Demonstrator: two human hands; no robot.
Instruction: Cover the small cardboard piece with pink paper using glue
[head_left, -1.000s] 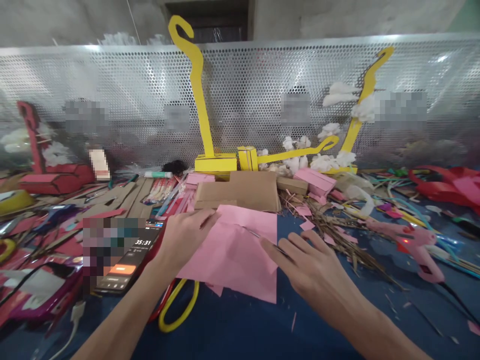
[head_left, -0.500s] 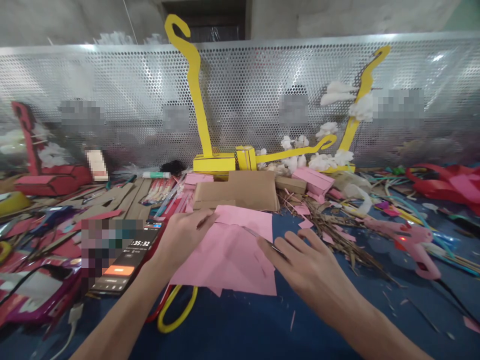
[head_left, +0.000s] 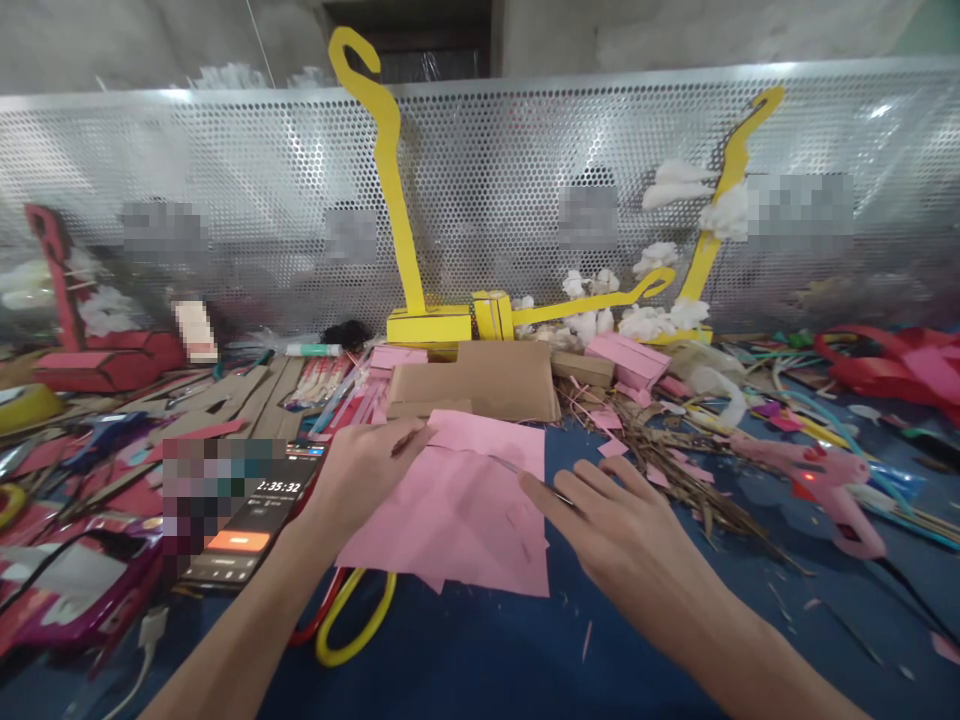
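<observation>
A pink paper sheet (head_left: 457, 520) lies on the blue tabletop in front of me, with a crease or cut line across its upper part. At its upper left edge, my left hand (head_left: 367, 460) has its fingers closed on the paper; a small dark brown patch beside them is unclear. On the right, my right hand (head_left: 607, 520) grips a thin pointed metal tool (head_left: 506, 463), its tip resting at the line on the sheet. Most of that tool is hidden by the fingers. A yellow loop (head_left: 356, 620), like a scissors handle, sticks out below the paper.
Behind the sheet stands a brown cardboard piece (head_left: 480, 385), with yellow hooked stands (head_left: 427, 328) beyond. A lit phone (head_left: 255, 520) lies left. To the right are dry stalks (head_left: 697, 490) and a pink glue gun (head_left: 832, 480). A perforated metal panel (head_left: 480, 200) closes off the back.
The right hand and the tool tip have shifted slightly to the right. The paper's lower edge has turned a little to the left. The left hand stays nearly in place.
</observation>
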